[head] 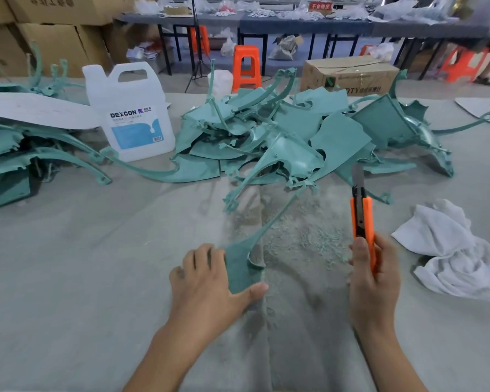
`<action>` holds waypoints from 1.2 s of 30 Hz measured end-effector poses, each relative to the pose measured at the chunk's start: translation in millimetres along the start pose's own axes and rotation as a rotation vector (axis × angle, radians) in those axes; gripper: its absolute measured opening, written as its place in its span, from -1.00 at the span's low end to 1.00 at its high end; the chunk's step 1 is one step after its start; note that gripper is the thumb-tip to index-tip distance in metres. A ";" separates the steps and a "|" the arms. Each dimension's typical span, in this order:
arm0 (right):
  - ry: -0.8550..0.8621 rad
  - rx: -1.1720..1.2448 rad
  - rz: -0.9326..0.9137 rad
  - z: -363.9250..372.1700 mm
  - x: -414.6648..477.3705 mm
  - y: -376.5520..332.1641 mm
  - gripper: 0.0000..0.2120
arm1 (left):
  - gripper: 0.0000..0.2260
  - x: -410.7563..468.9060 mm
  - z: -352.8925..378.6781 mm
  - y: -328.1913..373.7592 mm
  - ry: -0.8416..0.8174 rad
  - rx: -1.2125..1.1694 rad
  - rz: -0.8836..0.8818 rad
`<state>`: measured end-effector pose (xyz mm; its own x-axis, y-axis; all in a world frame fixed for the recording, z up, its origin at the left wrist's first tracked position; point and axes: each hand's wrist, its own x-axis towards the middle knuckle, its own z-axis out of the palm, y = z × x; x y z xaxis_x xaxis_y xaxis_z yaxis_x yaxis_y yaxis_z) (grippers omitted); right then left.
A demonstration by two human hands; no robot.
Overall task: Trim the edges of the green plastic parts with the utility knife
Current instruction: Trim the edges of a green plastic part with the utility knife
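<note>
Nearest, well in front of the jug [130, 114], the left hand [207, 281] is laid on the table [82, 264] with fingers fairly straight. Its grip is loose and flat: the wide end of one green part [239, 267] is pressed down under the thumb, and the part's thin arm is stretched away toward the pile. To the jug's right and nearer, the right hand [372, 275] is wrapped tight around the orange utility knife [362, 219], the thumb laid along the handle. The blade is extended and pointed up and away, clear of the held part, so no cut is being made. Between the hands a patch of fine green shavings [303, 239] is spread, so some trimming is judged done. Further right of the jug a crumpled white rag [453, 250] is lying. Just right of the jug a big pile of green parts [280, 137] is heaped, many with ragged flash, so most of the work is judged left. Left of the jug another stack [17, 148] is seen; whether it is trimmed cannot be told. Behind the jug, a cardboard box [348, 73] and an orange stool [246, 66] are on the floor.
</note>
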<state>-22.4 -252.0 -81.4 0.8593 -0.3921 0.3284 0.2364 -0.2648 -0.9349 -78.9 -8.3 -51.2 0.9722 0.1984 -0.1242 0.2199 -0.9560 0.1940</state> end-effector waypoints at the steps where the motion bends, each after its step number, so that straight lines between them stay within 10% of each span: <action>1: -0.037 -0.033 -0.019 -0.2 -0.4 0.1 -0.76 | -0.07 -1.6 3.4 -3.0 -0.011 -0.023 0.010; 11: -0.495 -0.280 -0.124 0.2 -4.4 -5.2 -0.88 | -0.10 50.3 2.2 -29.3 -0.007 -0.274 0.274; 19: -0.520 -0.449 -0.164 0.6 -5.2 -3.4 -0.58 | 0.03 63.2 0.8 -36.8 -0.022 -0.340 0.276; 36: -0.558 -0.521 -0.232 -4.3 -1.2 -3.3 -0.81 | -0.03 66.6 5.1 -40.2 0.025 -0.335 0.304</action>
<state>-26.1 -254.4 -78.0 0.9470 0.1858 0.2622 0.3131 -0.7175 -0.6222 -23.4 42.2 -72.3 0.9974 -0.0711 0.0094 -0.0655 -0.8499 0.5228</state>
